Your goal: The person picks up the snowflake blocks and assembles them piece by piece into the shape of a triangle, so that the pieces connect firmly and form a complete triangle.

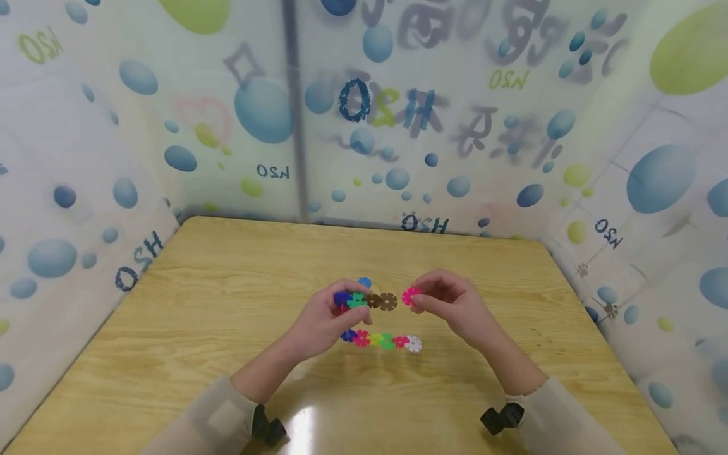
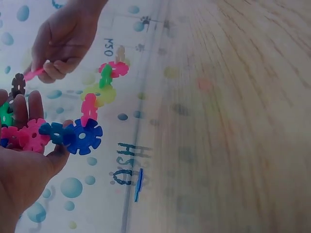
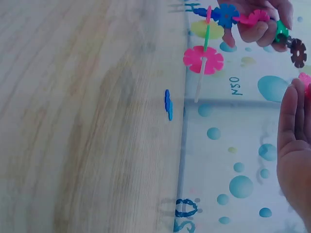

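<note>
My left hand (image 1: 318,325) grips a chain of notched plastic snowflake discs, clear of the table. One end, with two brown discs (image 1: 389,302), sticks out past the fingertips toward the right. The rest runs behind the fingers and loops below through blue, pink, yellow and green discs (image 1: 387,341) to a white disc (image 1: 414,344). Between thumb and fingers, my right hand (image 1: 457,306) pinches a loose pink disc (image 1: 409,296), a small gap away from the brown end. In the left wrist view, a dark blue disc (image 2: 83,136) hangs beside the left fingertips.
Blue discs (image 3: 168,104) lie on the wooden table (image 1: 227,265) beyond the left hand. Patterned curtain walls (image 1: 352,183) border the table's back and sides. A small black device (image 1: 267,426) sits on each wrist by the sleeve.
</note>
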Available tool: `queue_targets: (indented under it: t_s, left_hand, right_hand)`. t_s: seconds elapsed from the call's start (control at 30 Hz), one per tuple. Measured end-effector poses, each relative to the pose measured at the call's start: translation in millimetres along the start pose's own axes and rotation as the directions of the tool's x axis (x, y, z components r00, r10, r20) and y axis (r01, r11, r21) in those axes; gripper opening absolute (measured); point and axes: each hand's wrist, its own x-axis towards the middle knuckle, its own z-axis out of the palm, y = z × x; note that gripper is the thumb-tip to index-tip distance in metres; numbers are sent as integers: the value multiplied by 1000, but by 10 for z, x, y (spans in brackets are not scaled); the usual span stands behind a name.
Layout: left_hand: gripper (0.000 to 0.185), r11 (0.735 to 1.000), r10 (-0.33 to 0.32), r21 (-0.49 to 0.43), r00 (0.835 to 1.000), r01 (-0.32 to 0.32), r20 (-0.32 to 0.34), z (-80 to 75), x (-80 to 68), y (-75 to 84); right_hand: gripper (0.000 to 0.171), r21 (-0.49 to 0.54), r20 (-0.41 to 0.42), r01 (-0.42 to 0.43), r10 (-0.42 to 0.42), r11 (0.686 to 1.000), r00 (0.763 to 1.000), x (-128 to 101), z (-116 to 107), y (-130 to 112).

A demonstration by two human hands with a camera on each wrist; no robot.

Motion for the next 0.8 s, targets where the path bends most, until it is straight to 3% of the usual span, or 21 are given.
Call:
queue_targets:
  t_s: [0.27,0.8]
  left_hand:
    - [25,1000,4,-1,1000,-4,1,-1,12,-2]
    - [25,1000,5,-22,1000,-5,11,24,11,-9]
  right_hand:
    - [17,14,19,74,-74,997,997,-60,57,-18]
    - [16,-28,16,90,-90,996,996,-40,90,-32]
